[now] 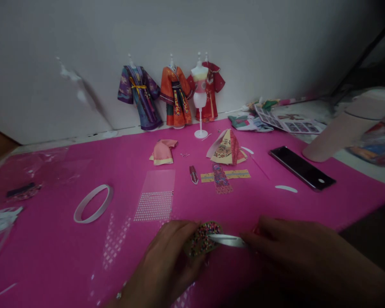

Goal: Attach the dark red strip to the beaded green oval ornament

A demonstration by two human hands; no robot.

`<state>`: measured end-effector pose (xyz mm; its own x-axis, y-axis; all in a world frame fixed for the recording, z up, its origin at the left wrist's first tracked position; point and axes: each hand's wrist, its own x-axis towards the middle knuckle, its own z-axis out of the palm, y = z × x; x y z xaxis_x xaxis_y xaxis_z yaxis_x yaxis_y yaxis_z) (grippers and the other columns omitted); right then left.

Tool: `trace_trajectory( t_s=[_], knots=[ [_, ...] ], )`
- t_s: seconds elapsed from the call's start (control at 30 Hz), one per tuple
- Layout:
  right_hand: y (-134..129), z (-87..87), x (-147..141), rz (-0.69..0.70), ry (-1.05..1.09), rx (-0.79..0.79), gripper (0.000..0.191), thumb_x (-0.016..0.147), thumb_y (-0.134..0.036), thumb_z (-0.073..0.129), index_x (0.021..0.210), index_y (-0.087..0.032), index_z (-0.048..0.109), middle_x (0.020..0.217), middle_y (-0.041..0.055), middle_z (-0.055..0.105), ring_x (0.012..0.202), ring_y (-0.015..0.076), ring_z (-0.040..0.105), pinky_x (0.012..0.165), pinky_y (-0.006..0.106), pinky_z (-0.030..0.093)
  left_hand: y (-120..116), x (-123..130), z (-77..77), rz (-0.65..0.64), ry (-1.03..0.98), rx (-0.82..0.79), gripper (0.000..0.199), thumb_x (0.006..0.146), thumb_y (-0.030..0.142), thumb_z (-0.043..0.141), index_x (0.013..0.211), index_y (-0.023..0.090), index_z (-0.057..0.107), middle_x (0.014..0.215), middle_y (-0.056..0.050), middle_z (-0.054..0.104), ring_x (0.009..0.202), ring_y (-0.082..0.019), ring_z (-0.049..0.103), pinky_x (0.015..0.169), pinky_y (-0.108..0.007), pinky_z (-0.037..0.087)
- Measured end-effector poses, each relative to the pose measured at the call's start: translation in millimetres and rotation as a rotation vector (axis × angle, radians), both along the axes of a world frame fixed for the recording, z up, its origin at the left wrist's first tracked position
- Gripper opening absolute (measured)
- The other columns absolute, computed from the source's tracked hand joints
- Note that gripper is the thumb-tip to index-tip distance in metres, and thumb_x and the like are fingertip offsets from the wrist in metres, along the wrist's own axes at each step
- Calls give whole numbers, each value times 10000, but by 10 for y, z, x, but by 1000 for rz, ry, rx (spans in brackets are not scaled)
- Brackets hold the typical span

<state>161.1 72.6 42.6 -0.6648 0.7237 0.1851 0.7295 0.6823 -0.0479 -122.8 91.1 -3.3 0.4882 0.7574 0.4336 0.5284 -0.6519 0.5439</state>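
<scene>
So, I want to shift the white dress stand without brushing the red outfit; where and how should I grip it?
I'd pinch the dress stand by its slim pole, above the round base, coming from the front. It stands upright, the pole bare on that side, while the red outfit sits behind its torso.

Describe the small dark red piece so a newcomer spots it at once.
On the pink table covering, find the yellow strip crossed by a patterned panel. Just left of the strip lies the narrow dark red piece. Its pointed near end sets it apart from the straight-ended strip and pale pink sheet beside it.
</scene>
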Motion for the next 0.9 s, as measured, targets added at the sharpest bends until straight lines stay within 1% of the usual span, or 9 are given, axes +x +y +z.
trace_trajectory(
  t_s=[0.13, 0.27, 0.4, 0.53, 0.67, 0.77, 0.9],
  knots=[
    [-21, -33, -3, -9, 0, 14, 338, 746, -45, 546, 996, -272, 558, 736, -36, 611, 504, 177, 608, 477, 330, 271, -6, -7, -7, -2, -17, -7, 411, 926, 200, 631, 1310, 252, 497, 1110, -52, 688, 968, -180, 680, 820, -296, 593],
    [-21, -20, 12, -9, -9, -13, 301, 787, -74, 534, 1023, -259, 561, 760, -22, 620, 519, 175, 616, 486, 327, 280, -9, 1, 4, -11, -29, -54, 411, 932, 201, 637, 1313, 266, 496, 1104, -44, 690, 957, -180, 681, 827, -310, 592],
    [-10, -20, 43, -1, -29, -65, 266, 847, -137, 551, 1079, -265, 567, 759, -21, 607, 520, 173, 609, 471, 323, 248, -1, 8, -4, 7, -27, -40, 391, 927, 203, 637, 1291, 263, 510, 1095, -48, 691, 949, -184, 681, 821, -312, 592],
    [-19, -57, 54, -60, -12, -43, 334, 816, -121, 560, 1105, -289, 566, 753, -22, 582, 513, 182, 581, 475, 328, 202, -4, -4, -10, -4, -28, -54, 408, 924, 209, 642, 1304, 269, 506, 1105, -50, 691, 957, -189, 682, 816, -318, 593],
    [-46, -68, 53, -58, -9, -61, 297, 807, -140, 559, 1063, -291, 570, 757, -18, 578, 518, 188, 572, 480, 331, 187, -14, -16, -5, -12, -33, -60, 435, 928, 203, 642, 1330, 271, 490, 1122, -44, 687, 975, -186, 678, 836, -320, 587],
    [-62, -55, 62, -67, -27, -74, 289, 815, -128, 543, 1054, -288, 572, 759, -17, 581, 522, 188, 581, 482, 331, 195, -10, -8, -10, -4, -34, -75, 434, 926, 201, 648, 1325, 277, 494, 1133, -38, 685, 982, -180, 674, 847, -314, 582],
    [-29, -23, 92, -60, -54, -50, 340, 800, -116, 547, 1100, -276, 558, 788, -8, 609, 538, 186, 611, 466, 319, 219, 4, 4, -17, 1, -20, -68, 456, 923, 187, 651, 1335, 286, 484, 1133, -36, 687, 985, -180, 675, 850, -312, 580]
  ],
)
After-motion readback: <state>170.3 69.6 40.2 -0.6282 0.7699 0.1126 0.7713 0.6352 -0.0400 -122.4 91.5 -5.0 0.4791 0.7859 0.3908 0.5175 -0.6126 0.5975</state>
